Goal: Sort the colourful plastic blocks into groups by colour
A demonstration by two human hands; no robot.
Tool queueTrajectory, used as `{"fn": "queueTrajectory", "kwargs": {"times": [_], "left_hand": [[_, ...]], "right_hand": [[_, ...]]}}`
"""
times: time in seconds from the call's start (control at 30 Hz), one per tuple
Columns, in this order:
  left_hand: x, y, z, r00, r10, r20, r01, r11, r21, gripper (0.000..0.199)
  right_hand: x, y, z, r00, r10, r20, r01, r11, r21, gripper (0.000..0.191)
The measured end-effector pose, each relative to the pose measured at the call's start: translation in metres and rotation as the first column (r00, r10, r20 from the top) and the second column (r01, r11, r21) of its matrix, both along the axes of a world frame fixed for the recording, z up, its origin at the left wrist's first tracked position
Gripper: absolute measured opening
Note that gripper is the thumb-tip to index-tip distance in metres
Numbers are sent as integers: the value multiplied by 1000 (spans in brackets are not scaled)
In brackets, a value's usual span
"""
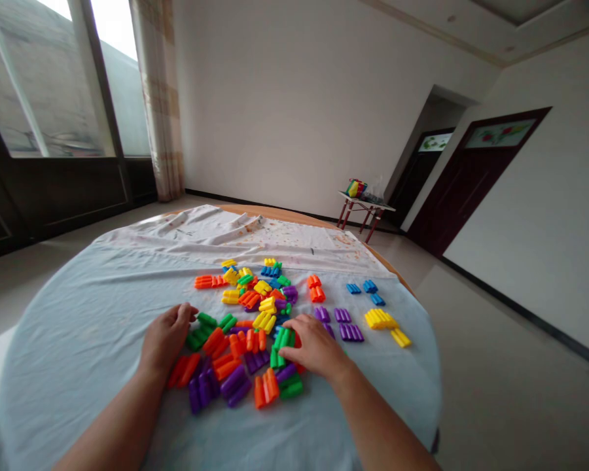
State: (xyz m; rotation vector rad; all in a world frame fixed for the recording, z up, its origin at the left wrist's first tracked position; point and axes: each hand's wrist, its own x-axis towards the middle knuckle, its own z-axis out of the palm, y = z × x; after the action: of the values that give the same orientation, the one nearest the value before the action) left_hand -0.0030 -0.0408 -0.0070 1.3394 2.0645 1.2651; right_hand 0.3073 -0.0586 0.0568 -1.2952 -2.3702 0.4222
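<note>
1. While the left hand (167,335) and right hand (314,347) sit at the near side of the pile, neither is clearly lifting anything.
2. Left hand: fingers half curled, knuckles up, fingertips (186,313) just beside a green block (199,335). Cannot tell if it has hold of anything.
3. Right hand: partly open, fingers spread, tips on or just over a green block stack (281,347). Cannot tell if it is gripping.
4. Plastic ridged blocks (245,297): glossy, each a row of joined rounded tubes, in orange, purple, green, yellow and blue. Loose pile mid-table, lying at mixed angles, some overlapping, spread around and between both hands.
5. Right of the pile, well apart from the left hand: purple blocks (351,332), yellow blocks (380,319) and blue blocks (370,286), in small same-colour groups.
6. Pale blue cloth (78,373) covers the round table, with a paint-spotted white cloth (201,229) beyond it and a wooden rim (294,219) showing at the far edge.
7. Far off by the doorway: small red-legged table (366,207) carrying a colourful bundle (356,188), too small to tell what it is.
</note>
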Motion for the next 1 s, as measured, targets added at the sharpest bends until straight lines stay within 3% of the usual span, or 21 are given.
{"fn": "queueTrajectory", "kwargs": {"times": [0.13, 0.23, 0.4, 0.53, 0.77, 1.0], "left_hand": [[0, 0, 2, 1000, -5, 9, 5, 1000, -16, 42], [-1, 1, 3, 1000, 8, 16, -7, 999, -34, 39], [-3, 4, 2, 1000, 26, 9, -26, 998, -59, 35], [-5, 5, 0, 999, 46, 2, -46, 998, -52, 33], [-10, 9, -7, 998, 48, -26, -50, 997, -55, 32], [-8, 8, -4, 998, 65, 1, -64, 996, -59, 28]], "right_hand": [[19, -3, 1, 993, 20, -118, -21, 1000, -8, 43], [55, -6, 3, 979, -51, -199, 52, 999, 1, 48], [128, -15, -7, 962, -196, -189, 186, 980, -68, 47], [164, -21, -20, 955, -247, -162, 233, 967, -100, 48], [172, -25, -36, 971, -203, -125, 181, 970, -161, 48], [171, -27, -41, 964, -231, -129, 205, 960, -188, 49]]}}
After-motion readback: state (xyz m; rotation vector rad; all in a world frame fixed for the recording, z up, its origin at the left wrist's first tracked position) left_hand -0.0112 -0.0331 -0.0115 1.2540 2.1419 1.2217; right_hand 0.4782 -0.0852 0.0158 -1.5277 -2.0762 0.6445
